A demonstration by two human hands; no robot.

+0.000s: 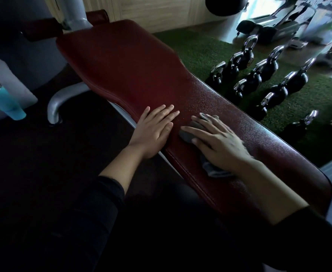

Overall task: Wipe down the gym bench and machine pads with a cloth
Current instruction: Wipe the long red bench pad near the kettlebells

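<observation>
- Right hand (218,143) is pressing flat on the cloth (188,134), fingers (192,130) spread apart and straight, not curling round it; palm pressure is doing the wiping.
- Cloth is lying grey and bunched on the near half of the bench (122,61), mostly under the hand; one end is poking out past the fingertips, another fold near the wrist.
- Left hand (154,130) is resting flat on the bench's near edge just beside the cloth, fingers straight and close together, holding nothing; likely bracing the body or steadying the pad.
- Bench is looking speckled around the hands, possibly droplets or just texture; can't tell.
- Far half of the pad is looking duller; wiped or not, can't tell.
- Roller pads (43,28) at the far end are sitting dark and partly cut off behind the grey post.
- Bottle (4,101) with blue liquid is hanging at left, top clipped by shadow.
- Kettlebells (259,75) are standing in rows on green turf beyond the bench; a couple of them are blurring into the dark.
- Cloth's full size is staying hidden under the palm.
</observation>
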